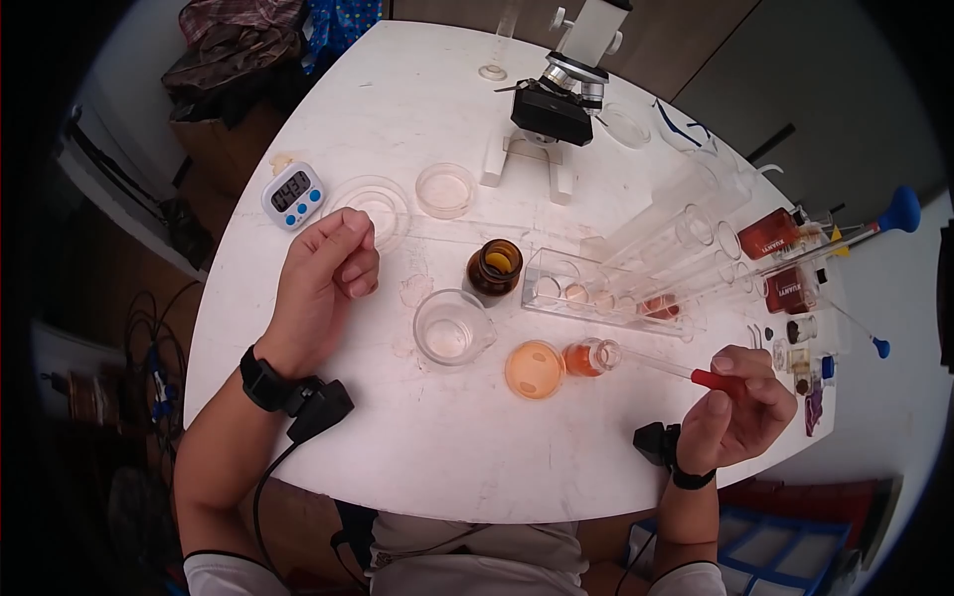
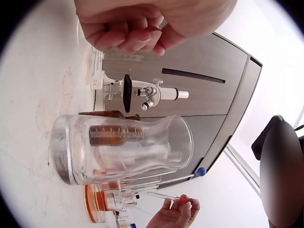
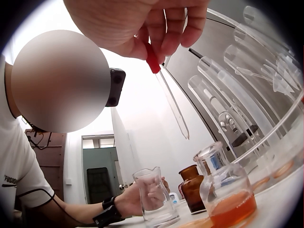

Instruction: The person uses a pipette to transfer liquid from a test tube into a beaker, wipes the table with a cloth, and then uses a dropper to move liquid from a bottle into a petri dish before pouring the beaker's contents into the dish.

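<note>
The right hand [image 1: 740, 412] pinches the red bulb [image 1: 717, 381] of a glass dropper, whose tube [image 3: 175, 109] points down above a small clear bottle of orange liquid [image 3: 232, 206]. That tube looks empty. Left of the bottle lies a round dish of orange liquid [image 1: 535, 371]. The left hand [image 1: 333, 260] has its fingers curled with nothing in them, raised near the timer [image 1: 293, 196] and a clear dish [image 1: 370, 211]. Between the hands stand a clear beaker [image 1: 449, 328] and an open brown bottle [image 1: 494, 268].
A microscope [image 1: 556, 109] stands at the back. Right of centre is a clear rack [image 1: 606, 298] with several tall tubes leaning over it. Red-labelled boxes [image 1: 770, 236] and small jars sit by the right edge; another dish [image 1: 445, 191] lies behind the brown bottle.
</note>
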A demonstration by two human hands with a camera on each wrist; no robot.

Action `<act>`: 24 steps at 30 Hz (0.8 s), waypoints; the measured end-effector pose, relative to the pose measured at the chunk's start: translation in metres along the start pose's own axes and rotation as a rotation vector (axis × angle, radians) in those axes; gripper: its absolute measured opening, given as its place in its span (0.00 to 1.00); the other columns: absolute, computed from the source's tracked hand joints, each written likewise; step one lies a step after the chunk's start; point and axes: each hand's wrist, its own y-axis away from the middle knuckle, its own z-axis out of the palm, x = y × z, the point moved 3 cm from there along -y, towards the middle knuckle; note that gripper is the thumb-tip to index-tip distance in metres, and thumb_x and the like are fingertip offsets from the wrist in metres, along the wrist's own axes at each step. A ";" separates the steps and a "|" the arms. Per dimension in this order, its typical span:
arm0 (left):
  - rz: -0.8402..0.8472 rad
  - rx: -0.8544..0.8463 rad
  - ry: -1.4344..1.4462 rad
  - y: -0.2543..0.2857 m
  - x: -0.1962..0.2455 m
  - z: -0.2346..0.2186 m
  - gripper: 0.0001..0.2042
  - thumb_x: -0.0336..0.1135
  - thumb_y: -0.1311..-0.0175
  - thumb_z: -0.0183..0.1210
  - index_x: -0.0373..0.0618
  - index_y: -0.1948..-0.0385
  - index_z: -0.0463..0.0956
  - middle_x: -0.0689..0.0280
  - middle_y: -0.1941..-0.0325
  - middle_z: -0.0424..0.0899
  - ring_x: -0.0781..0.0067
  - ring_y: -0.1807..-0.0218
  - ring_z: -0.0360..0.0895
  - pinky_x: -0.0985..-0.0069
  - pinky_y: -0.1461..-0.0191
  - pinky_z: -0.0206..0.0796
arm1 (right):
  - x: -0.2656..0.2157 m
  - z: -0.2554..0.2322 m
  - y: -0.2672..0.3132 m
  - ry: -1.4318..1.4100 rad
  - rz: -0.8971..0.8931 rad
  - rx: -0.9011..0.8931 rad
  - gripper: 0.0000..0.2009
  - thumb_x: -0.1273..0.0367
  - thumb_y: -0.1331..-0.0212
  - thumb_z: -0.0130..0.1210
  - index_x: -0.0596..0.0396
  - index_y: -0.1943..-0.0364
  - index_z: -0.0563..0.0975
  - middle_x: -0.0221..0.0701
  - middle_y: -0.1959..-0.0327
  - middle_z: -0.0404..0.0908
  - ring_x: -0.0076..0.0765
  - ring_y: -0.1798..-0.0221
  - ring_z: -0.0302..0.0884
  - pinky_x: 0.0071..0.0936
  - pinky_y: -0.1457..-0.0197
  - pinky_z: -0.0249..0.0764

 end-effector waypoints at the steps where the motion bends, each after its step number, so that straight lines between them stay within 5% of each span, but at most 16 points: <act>1: -0.007 0.002 -0.017 0.000 -0.001 0.000 0.16 0.46 0.27 0.50 0.51 0.77 0.65 0.78 0.82 0.57 0.85 0.79 0.56 0.83 0.71 0.51 | -0.001 0.001 0.001 0.004 -0.013 -0.041 0.15 0.77 0.42 0.56 0.56 0.54 0.64 0.46 0.64 0.81 0.35 0.64 0.70 0.30 0.62 0.71; 14: 0.024 0.029 -0.087 0.001 -0.002 0.003 0.13 0.42 0.30 0.56 0.49 0.76 0.70 0.74 0.82 0.68 0.84 0.78 0.63 0.83 0.69 0.58 | -0.010 0.026 0.001 0.016 0.020 -0.377 0.18 0.83 0.62 0.63 0.55 0.63 0.72 0.40 0.64 0.86 0.39 0.66 0.77 0.29 0.66 0.75; 20: 0.014 0.039 -0.050 0.001 0.001 0.004 0.09 0.37 0.31 0.51 0.46 0.72 0.72 0.72 0.77 0.73 0.83 0.76 0.67 0.83 0.69 0.61 | -0.011 0.033 -0.003 0.060 0.041 -0.470 0.17 0.83 0.64 0.65 0.56 0.67 0.76 0.37 0.65 0.87 0.38 0.66 0.78 0.28 0.64 0.75; 24: 0.033 0.025 0.025 0.000 0.001 -0.001 0.04 0.29 0.40 0.46 0.45 0.72 0.70 0.69 0.77 0.73 0.81 0.75 0.68 0.82 0.67 0.62 | -0.012 0.036 -0.004 0.082 0.019 -0.509 0.16 0.82 0.64 0.66 0.56 0.67 0.77 0.36 0.65 0.86 0.39 0.65 0.78 0.27 0.64 0.75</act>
